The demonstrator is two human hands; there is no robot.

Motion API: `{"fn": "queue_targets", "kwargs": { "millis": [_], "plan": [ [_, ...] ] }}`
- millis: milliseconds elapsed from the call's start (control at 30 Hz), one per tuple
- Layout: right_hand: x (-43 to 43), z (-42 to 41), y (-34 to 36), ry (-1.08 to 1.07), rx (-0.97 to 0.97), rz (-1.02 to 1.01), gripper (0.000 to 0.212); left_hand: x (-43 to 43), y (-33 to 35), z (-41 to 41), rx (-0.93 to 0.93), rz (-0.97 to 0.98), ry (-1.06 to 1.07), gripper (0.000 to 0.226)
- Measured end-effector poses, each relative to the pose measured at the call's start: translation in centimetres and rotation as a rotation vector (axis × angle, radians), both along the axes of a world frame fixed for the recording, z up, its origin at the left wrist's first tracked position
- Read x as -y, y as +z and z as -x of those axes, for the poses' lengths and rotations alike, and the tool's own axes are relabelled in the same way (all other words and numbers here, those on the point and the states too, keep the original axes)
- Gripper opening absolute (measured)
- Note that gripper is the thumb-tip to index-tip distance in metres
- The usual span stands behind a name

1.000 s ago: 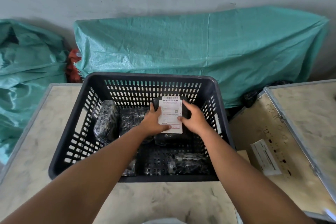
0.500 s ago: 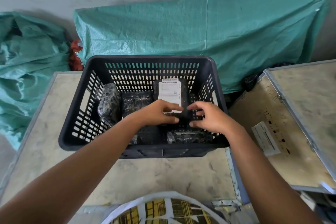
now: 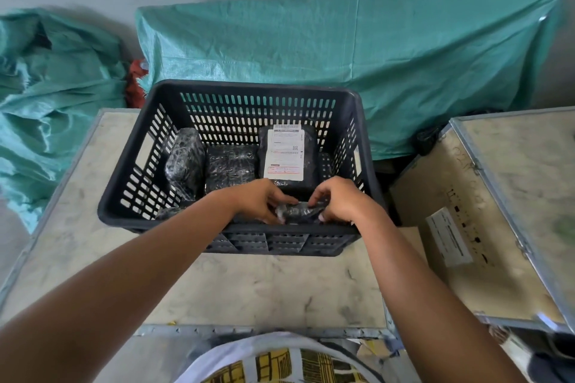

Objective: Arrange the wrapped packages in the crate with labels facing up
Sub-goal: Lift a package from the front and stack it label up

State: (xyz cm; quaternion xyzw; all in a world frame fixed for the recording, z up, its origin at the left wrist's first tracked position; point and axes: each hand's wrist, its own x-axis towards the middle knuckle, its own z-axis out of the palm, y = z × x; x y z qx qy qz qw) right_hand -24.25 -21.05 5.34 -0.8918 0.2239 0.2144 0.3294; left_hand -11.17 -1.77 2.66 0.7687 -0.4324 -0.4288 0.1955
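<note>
While both hands' fingers [image 3: 314, 196] clasp small package [image 3: 298, 211], long axis left-right, label unseen.

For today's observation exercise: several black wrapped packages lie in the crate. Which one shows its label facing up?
The package at the back right of the crate, beyond both hands. A white printed label covers its top; the others show only black wrap.

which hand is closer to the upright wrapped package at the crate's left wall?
Left. The left hand is just right of and nearer the camera than the upright package; the right hand sits farther right, across the gripped package.
</note>
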Motion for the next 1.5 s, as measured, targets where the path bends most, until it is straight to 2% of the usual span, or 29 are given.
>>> {"fn": "queue_targets", "kwargs": {
  "millis": [133, 267, 433, 633, 767, 833, 967, 1067, 1167, 1233, 1333, 1433, 1500],
  "plan": [
    [-0.2, -0.3, -0.3, -0.069, 0.119, 0.040, 0.041, 0.9, -0.1, 0.2, 0.267, -0.020, -0.064, 0.093],
    [-0.2, -0.3, -0.4, -0.057, 0.145, 0.035, 0.040, 1.8, -0.6, 0.1, 0.342, 0.030, -0.033, 0.086],
    [-0.2, 0.0, -0.8, -0.104, 0.234, -0.031, 0.044, 0.8, -0.4, -0.5, 0.141, 0.140, 0.176, 0.065],
    [-0.3, 0.3, -0.2, -0.161, 0.421, -0.167, 0.031, -1.0, 0.6, -1.8, -0.072, 0.332, 0.380, 0.051],
    [-0.7, 0.6, 1.4, -0.163, 0.501, -0.225, 0.048, -2.3, 3.0, -3.7, -0.242, 0.476, 0.493, 0.041],
    [-1.0, 0.7, 2.5, -0.164, 0.596, -0.283, 0.053, -2.5, 5.1, -5.0, -0.302, 0.512, 0.473, 0.044],
    [-1.2, 0.3, 4.3, -0.154, 0.785, -0.327, 0.048, -2.3, 9.4, -7.5, -0.408, 0.588, 0.523, 0.057],
    [-0.9, -0.1, 4.8, -0.139, 0.882, -0.403, 0.059, -1.9, 11.3, -7.9, -0.506, 0.733, 0.601, 0.060],
    [0.2, -1.1, 4.7, -0.147, 0.888, -0.426, 0.060, -1.1, 11.7, -7.7, -0.435, 0.838, 0.698, 0.061],
    [1.2, -1.8, 4.2, -0.158, 0.849, -0.444, 0.059, -0.6, 11.1, -7.1, -0.312, 0.825, 0.650, 0.076],
    [2.4, -3.2, 2.8, -0.170, 0.748, -0.459, 0.061, -0.1, 9.0, -5.8, -0.069, 0.596, 0.537, 0.100],
    [3.2, -5.0, 0.9, -0.177, 0.601, -0.483, 0.064, 0.6, 5.7, -4.8, -0.084, 0.397, 0.504, 0.113],
    [3.4, -6.0, -0.1, -0.150, 0.521, -0.442, 0.066, 0.9, 3.3, -4.3, -0.047, 0.308, 0.496, 0.111]
  ]
}}
